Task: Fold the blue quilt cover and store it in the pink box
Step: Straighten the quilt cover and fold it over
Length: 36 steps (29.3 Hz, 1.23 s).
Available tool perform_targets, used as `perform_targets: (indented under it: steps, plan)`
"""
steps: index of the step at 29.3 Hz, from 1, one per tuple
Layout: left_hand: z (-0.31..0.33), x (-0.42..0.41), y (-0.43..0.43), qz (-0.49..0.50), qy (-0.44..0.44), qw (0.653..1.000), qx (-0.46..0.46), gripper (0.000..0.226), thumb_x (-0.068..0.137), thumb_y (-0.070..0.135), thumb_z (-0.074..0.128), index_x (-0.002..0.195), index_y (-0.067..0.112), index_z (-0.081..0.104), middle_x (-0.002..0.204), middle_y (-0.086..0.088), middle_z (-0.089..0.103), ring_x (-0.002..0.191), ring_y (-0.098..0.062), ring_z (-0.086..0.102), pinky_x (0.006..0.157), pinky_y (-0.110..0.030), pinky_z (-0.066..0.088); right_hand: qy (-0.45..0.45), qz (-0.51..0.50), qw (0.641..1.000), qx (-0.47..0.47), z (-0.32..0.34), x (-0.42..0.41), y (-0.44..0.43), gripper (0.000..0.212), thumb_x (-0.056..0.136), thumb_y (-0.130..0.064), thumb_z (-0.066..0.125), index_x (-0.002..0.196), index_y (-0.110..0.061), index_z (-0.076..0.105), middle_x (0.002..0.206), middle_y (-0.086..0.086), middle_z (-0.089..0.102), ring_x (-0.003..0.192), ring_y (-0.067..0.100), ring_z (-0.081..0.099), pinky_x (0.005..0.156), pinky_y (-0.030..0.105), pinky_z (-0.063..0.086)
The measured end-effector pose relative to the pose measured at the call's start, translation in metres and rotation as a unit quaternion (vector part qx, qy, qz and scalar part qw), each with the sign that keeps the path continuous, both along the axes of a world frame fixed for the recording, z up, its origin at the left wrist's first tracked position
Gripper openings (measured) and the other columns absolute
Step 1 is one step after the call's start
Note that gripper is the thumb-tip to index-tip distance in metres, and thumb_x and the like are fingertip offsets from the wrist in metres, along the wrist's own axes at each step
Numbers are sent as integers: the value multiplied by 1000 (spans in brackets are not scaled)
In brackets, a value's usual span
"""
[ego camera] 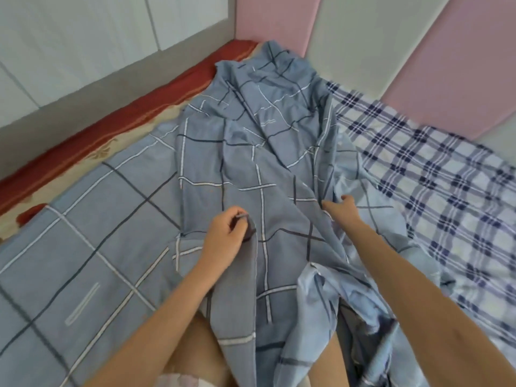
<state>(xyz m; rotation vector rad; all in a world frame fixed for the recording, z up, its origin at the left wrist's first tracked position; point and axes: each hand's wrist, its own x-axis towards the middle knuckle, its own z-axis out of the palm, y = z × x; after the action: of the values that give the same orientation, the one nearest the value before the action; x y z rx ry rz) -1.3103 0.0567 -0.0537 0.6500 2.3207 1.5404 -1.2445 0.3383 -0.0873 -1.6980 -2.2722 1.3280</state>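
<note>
1. Cloth first: the blue quilt cover [251, 152] lies bunched in a long rumpled strip down the middle of the frame, from the upper centre by the wall to the person's lap at the bottom edge; the pink box is not in view
2. The left hand [226, 233], at lower centre, pinches a raised edge of the cover between thumb and curled fingers
3. The right hand [339, 208], right of centre, grasps a fold of the same cover, its fingertips partly buried in the cloth
4. The step in hand looks like finding and spreading the edges before any fold; both hands would do well to hold firm and draw apart evenly, so the middle wrinkles pull flat
5. The far end near the pink wall panels [276, 20] is twisted; a fold made over it would likely trap lumps, so it probably needs a shake or a tug toward the lap
6. The plaid sheet [446, 191] at right lies under the cover's paler side; the right hand should take only the cover, not the sheet beneath
7. Whether the flat blue checked cloth [83, 219] at lower left belongs to the cover cannot be told
</note>
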Motion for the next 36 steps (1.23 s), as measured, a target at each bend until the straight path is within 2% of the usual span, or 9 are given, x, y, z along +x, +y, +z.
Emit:
perform_targets:
  steps: [3, 8, 13, 20, 24, 26, 29, 31, 36]
  plan:
    - [-31, 2, 12, -75, 92, 975, -188, 31, 86, 28, 45, 87, 6, 65, 87, -10, 67, 90, -28, 59, 74, -37, 44, -95, -1, 994, 49, -17, -24, 14, 82, 80, -45, 67, 141, -3, 31, 143, 18, 36, 131, 38, 37, 107, 48, 34]
    - [-42, -1, 21, -90, 133, 972, -170, 24, 84, 22, 46, 88, 10, 66, 87, -4, 67, 89, -26, 57, 74, -35, 46, 0, -66, 996, 59, -40, -50, 39, 34, 86, -22, 55, 116, -5, 57, 112, 16, 62, 108, 35, 58, 94, 43, 46]
    - [-43, -6, 24, -58, 103, 981, -156, 19, 90, 13, 48, 93, 7, 65, 90, -8, 67, 90, -25, 56, 74, -33, 40, 117, -193, 971, 79, -7, -74, 45, 40, 97, -12, 32, 130, -9, 55, 130, 14, 56, 106, 30, 56, 96, 41, 45]
    - [-18, 6, 19, 1, 4, 998, -64, 22, 92, 23, 42, 74, 15, 51, 67, -1, 53, 67, -14, 50, 65, -30, 35, 383, 208, 900, -6, 122, -9, -49, 51, 80, 7, 31, 113, -10, 65, 120, 6, 64, 114, 5, 57, 105, 21, 41]
    - [18, 10, 4, 168, -118, 973, 102, 29, 96, 27, 48, 71, 12, 45, 68, -2, 39, 62, -8, 37, 63, -23, 33, 116, 585, 784, -174, 156, 65, -94, 45, 75, 14, 38, 102, 2, 71, 96, 5, 73, 88, 4, 68, 82, 18, 51]
    - [29, 16, -10, 202, -97, 968, 114, 29, 97, 22, 50, 71, 10, 45, 66, -5, 37, 61, -11, 37, 59, -21, 33, -66, 649, 727, -215, 140, 93, -93, 44, 75, 5, 45, 104, -10, 74, 103, 0, 73, 90, 14, 68, 83, 33, 52]
    - [40, 33, -30, 205, -59, 970, 114, 35, 94, 15, 53, 63, 16, 37, 58, -1, 32, 51, -5, 31, 53, -19, 29, -233, 672, 661, -239, 126, 117, -88, 41, 89, -6, 58, 128, -19, 58, 123, 1, 63, 98, 5, 60, 86, 21, 47]
    - [43, 41, -35, 190, -51, 975, 106, 37, 93, 11, 54, 61, 16, 35, 57, 3, 31, 49, -4, 30, 52, -19, 28, -226, 652, 682, -242, 128, 118, -86, 44, 92, -18, 60, 135, -18, 47, 127, -2, 57, 113, 8, 57, 92, 17, 46]
    - [46, 57, -41, 169, -36, 978, 114, 35, 93, 11, 54, 62, 11, 37, 54, 4, 29, 51, -8, 29, 53, -27, 30, 0, 424, 905, 3, 106, 68, -112, 34, 91, -36, 62, 116, -13, 58, 109, 3, 62, 96, 16, 57, 89, 30, 45]
